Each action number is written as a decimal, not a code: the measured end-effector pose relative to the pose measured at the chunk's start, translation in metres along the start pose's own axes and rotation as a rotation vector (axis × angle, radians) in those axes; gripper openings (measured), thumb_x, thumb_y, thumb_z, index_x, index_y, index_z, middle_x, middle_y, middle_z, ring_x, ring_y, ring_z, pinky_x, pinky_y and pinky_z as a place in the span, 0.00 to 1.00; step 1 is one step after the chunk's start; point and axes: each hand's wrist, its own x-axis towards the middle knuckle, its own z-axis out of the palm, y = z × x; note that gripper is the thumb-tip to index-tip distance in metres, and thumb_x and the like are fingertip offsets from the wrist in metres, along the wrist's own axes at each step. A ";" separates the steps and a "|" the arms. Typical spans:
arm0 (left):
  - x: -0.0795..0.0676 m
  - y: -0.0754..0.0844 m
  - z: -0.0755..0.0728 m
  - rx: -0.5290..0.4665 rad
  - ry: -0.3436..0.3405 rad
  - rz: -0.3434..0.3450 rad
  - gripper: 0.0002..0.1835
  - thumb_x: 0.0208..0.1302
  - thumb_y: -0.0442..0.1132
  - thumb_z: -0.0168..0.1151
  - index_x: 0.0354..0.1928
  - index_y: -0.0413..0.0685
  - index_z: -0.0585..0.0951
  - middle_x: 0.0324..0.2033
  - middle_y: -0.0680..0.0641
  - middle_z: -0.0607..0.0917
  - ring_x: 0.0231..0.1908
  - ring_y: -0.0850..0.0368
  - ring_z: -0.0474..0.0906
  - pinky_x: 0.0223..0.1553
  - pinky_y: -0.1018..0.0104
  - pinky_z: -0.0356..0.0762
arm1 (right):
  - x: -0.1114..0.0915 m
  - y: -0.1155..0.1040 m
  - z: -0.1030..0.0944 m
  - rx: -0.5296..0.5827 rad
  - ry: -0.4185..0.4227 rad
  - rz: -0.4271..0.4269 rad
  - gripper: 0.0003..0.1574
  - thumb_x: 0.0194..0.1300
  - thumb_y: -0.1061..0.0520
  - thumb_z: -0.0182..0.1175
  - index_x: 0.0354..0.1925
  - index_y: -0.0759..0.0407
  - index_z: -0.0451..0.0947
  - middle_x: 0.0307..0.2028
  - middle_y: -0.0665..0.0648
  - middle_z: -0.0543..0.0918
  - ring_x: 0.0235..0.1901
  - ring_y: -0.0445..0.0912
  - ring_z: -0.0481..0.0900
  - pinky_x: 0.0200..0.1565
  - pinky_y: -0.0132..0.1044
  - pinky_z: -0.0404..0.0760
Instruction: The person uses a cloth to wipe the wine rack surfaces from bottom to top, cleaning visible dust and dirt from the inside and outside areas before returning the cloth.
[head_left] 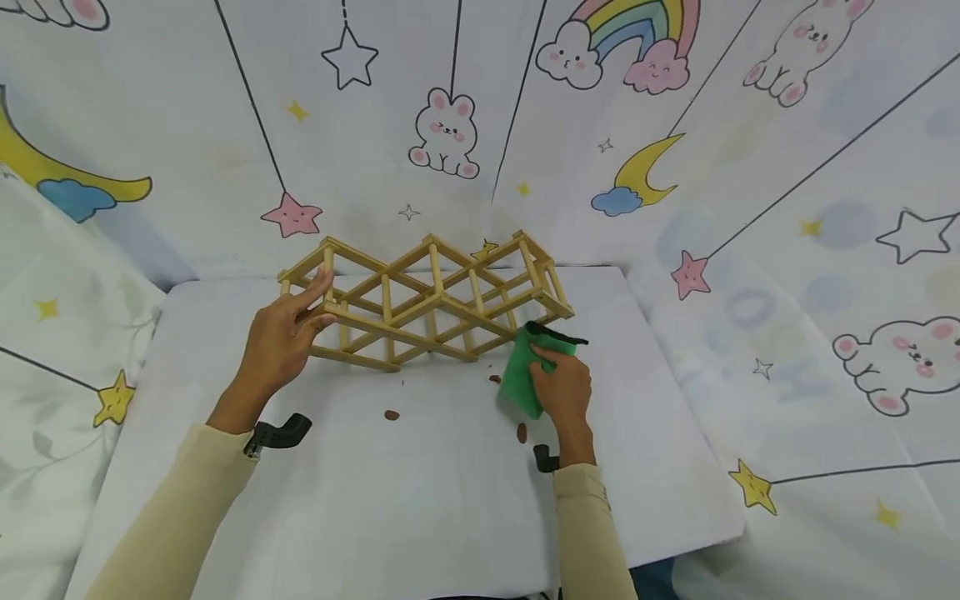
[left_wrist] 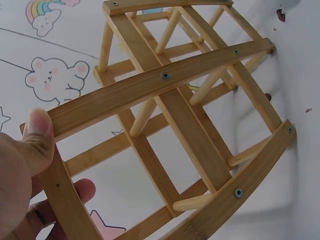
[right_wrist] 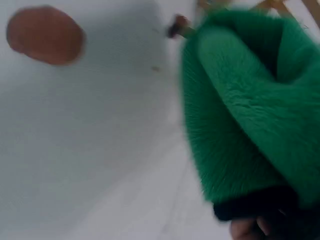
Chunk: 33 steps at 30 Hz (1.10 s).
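A wooden lattice rack point(head_left: 438, 296), made of crossed slats joined by round dowels, stands along the back of the white table. My left hand point(head_left: 281, 337) grips its left end. In the left wrist view, the thumb point(left_wrist: 39, 132) lies on one side of an end slat point(left_wrist: 67, 195) and fingers show on the other. At the rack's right end, my right hand point(head_left: 562, 383) holds a fuzzy green cloth point(head_left: 517, 379) with a dark edge, index finger extended over it. The cloth point(right_wrist: 250, 110) appears folded in the right wrist view, hiding most of that hand.
Small brown flat pieces point(head_left: 392, 415) lie on the white table point(head_left: 420, 500) in front of the rack, one point(head_left: 522, 432) close to the right wrist. Tiny crumbs lie near the cloth. A patterned curtain point(head_left: 480, 200) rises right behind the rack.
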 end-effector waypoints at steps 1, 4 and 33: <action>0.000 0.000 0.000 0.004 -0.001 0.000 0.34 0.72 0.39 0.67 0.78 0.50 0.70 0.75 0.47 0.72 0.32 0.52 0.70 0.33 0.66 0.63 | -0.002 -0.002 -0.006 0.020 -0.032 -0.009 0.23 0.67 0.59 0.65 0.56 0.42 0.90 0.53 0.62 0.91 0.33 0.47 0.84 0.28 0.34 0.78; 0.000 0.000 -0.002 0.013 -0.008 -0.006 0.35 0.72 0.40 0.67 0.78 0.51 0.70 0.75 0.47 0.72 0.31 0.53 0.68 0.33 0.64 0.64 | -0.004 -0.012 -0.027 0.242 0.041 -0.145 0.24 0.64 0.67 0.65 0.54 0.48 0.92 0.53 0.62 0.91 0.39 0.47 0.87 0.37 0.30 0.84; 0.003 -0.010 0.011 -0.217 -0.065 -0.190 0.43 0.75 0.49 0.67 0.84 0.60 0.57 0.78 0.38 0.68 0.66 0.25 0.76 0.66 0.27 0.71 | 0.146 -0.037 -0.044 0.121 -0.263 -0.187 0.55 0.69 0.61 0.72 0.79 0.21 0.59 0.80 0.55 0.67 0.76 0.61 0.70 0.70 0.61 0.75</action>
